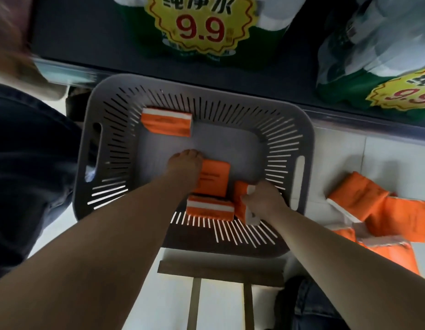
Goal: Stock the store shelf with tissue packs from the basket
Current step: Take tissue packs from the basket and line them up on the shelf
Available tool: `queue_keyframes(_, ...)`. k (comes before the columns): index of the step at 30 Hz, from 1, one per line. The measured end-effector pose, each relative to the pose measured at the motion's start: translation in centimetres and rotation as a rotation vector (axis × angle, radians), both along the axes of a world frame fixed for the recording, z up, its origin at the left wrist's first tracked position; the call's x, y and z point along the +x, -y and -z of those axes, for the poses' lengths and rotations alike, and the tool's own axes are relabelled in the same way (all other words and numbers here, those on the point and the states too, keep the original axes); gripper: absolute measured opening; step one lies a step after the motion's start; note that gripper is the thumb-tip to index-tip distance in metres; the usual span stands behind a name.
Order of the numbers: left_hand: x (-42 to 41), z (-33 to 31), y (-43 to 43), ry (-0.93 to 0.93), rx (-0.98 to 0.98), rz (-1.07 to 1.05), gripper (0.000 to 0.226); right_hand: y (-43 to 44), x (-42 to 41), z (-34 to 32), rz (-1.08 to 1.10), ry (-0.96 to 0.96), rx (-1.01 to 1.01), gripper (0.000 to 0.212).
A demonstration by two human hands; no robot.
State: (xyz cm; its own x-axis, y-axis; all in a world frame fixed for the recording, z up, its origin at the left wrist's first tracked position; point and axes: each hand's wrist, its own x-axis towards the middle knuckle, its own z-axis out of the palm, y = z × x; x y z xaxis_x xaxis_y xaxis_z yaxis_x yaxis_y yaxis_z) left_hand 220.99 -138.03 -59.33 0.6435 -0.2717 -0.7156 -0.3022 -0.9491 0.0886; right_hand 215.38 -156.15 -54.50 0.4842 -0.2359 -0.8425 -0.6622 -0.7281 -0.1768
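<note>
A grey slotted basket [287,129] stands below me on a wooden stool. Inside it lie several orange and white tissue packs. One pack [167,125] sits at the far left. My left hand [183,169] reaches in and its curled fingers hold the left edge of a flat orange pack [215,178] in the middle. Another pack [209,208] lies at the near wall. My right hand [264,198] grips an upright pack [242,201] at the basket's near right.
A dark store shelf [92,36] runs across the top, holding green bottled-water packs [202,27] with yellow 9.9 price tags. A heap of orange tissue packs [383,210] lies on the white floor at right. The stool [221,270] legs show below. Another person's dark clothing fills the left.
</note>
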Motion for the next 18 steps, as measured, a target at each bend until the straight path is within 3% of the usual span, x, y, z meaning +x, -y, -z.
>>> queue_keyframes(12, 0.2, 0.7, 0.7, 0.036, 0.092, 0.085, 0.043, 0.7, 1.4, 0.1, 0.086, -0.086, -0.032, 0.029)
queue_keyframes(18, 1.0, -0.9, -0.1, 0.016, 0.049, 0.047, 0.033, 0.6, 1.5, -1.5, 0.093, -0.072, -0.019, 0.037)
